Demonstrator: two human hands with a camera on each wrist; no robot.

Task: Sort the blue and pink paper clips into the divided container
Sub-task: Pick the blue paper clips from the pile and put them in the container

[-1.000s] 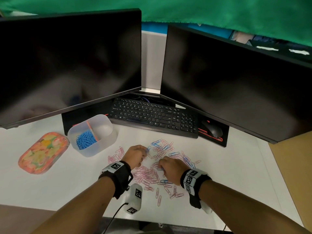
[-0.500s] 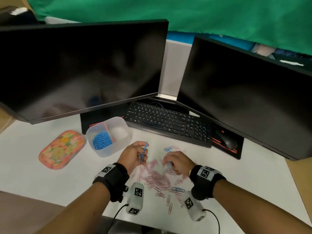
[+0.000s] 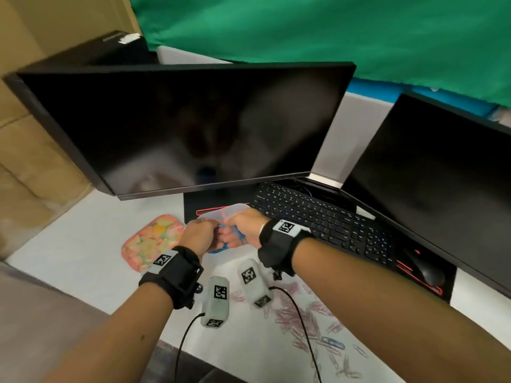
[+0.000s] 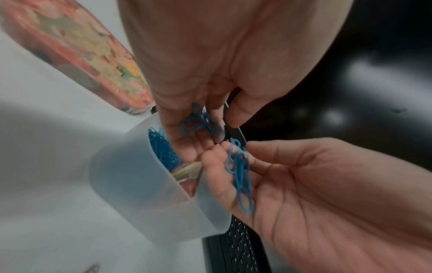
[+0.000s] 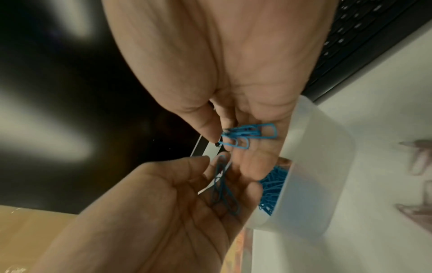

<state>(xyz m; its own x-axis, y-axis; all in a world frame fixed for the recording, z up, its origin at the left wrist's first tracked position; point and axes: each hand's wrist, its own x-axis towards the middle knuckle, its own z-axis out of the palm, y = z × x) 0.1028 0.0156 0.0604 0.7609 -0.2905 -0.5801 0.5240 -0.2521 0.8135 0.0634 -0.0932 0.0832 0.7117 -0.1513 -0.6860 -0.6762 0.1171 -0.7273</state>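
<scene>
The translucent divided container (image 3: 238,208) stands in front of the left monitor, mostly hidden by both hands. Its near compartment holds a heap of blue clips (image 4: 163,147). My left hand (image 3: 210,230) hovers over that compartment with a few blue paper clips (image 4: 201,123) lying on its curled fingers, thumb close by. My right hand (image 3: 235,230) is right beside it, fingertips nearly touching the left's. The right thumb pinches a small bunch of blue clips (image 5: 247,136) against the fingers. Pink clips (image 3: 301,322) with a few blue ones (image 3: 333,342) lie scattered near the table's front edge.
A floral oval lid (image 3: 148,243) lies just left of the container. The black keyboard (image 3: 318,217) and mouse (image 3: 425,269) are to the right, under two dark monitors (image 3: 193,125). Brown cardboard stands at the far left.
Both hands have left the clip pile and moved left and back to the container, each carrying blue clips. The head view has swung left.
</scene>
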